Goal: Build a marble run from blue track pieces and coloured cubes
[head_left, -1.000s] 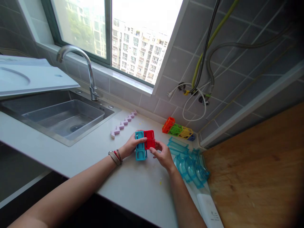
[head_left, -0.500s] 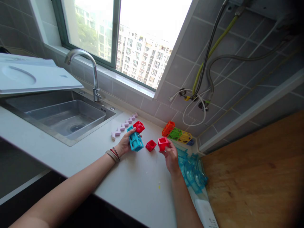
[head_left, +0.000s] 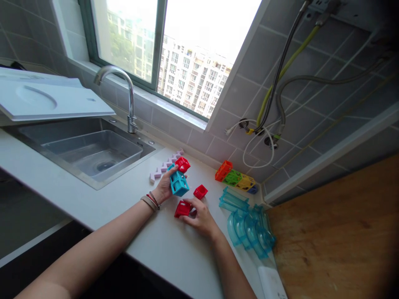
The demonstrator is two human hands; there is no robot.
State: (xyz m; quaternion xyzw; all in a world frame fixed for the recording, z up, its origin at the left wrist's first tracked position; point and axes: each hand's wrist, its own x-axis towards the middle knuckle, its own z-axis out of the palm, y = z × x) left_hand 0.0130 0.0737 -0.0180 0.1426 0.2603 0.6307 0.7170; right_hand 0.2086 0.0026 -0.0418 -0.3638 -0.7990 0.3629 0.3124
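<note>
On the table (head_left: 168, 241), right of the sink (head_left: 97, 184), both hands hold toy blocks. L hand (head_left: 164, 187) grips the blue blocks (head_left: 178, 187), approx. 2 in a row, thumb on the near side, other fingers mostly hidden behind. A top red block (head_left: 182, 165) sits at their far end, seemingly attached. R hand (head_left: 201, 216) has thumb & index finger curled round the held red block (head_left: 181, 209), pinching it; rest of the fingers tucked in, hard to see. A bit more red shows btwn those fingers; can't tell if it's the same block. Can't tell either whether the held one touches the table.

Key relation: held red block is just on the person's side of the blue blocks' near end, small gap btwn, not touching. Blue row's long axis runs away from the person, far end tipped left, so its near end faces the R fingers. The loose red block (head_left: 200, 191) lies on the table just past R index finger, to the right of the blue row; R hand is nearer to it than L.

Also abt: purple zigzag strip (head_left: 163, 168) behind L hand; coloured block row (head_left: 238, 178) by the wall; clear blue curved pieces (head_left: 249, 232) right of R hand.
</note>
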